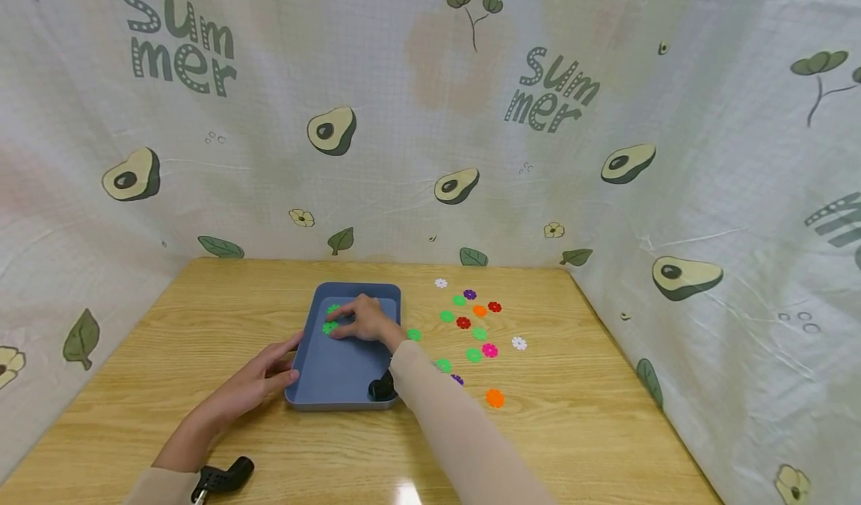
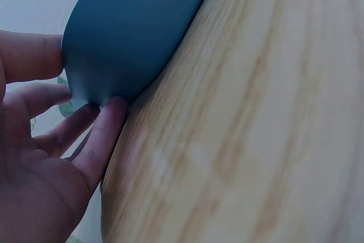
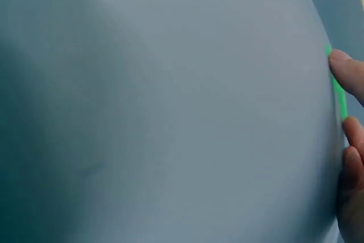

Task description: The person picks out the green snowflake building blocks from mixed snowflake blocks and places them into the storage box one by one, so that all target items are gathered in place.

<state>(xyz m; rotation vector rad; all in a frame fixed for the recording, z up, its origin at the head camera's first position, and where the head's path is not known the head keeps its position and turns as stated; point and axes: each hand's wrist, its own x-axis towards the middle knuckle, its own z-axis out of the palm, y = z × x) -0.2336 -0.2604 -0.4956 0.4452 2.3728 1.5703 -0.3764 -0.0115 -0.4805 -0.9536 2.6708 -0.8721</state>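
A blue rectangular tray (image 1: 343, 378) sits on the wooden table. My left hand (image 1: 258, 378) touches its left wall from outside; in the left wrist view the thumb and fingertips rest against the blue wall (image 2: 131, 27), fingers fairly straight. Inside the tray, my right hand (image 1: 366, 320) reaches in from the right. Its thumb and a fingertip (image 3: 354, 130) hold a green flower-shaped disc (image 1: 329, 327) at its edges, at the tray floor. Just beyond lies a second green disc (image 1: 333, 308). The right wrist view shows mostly tray, with a green strip (image 3: 341, 98) between the fingertips.
Right of the tray, several flower-shaped discs lie scattered: green (image 1: 474, 355), red (image 1: 463, 323), orange (image 1: 495, 398), white (image 1: 519, 344), pink (image 1: 489, 350) and purple (image 1: 469, 294). My right forearm (image 1: 464, 423) crosses the tray's right wall. A printed curtain (image 1: 390, 191) surrounds the table.
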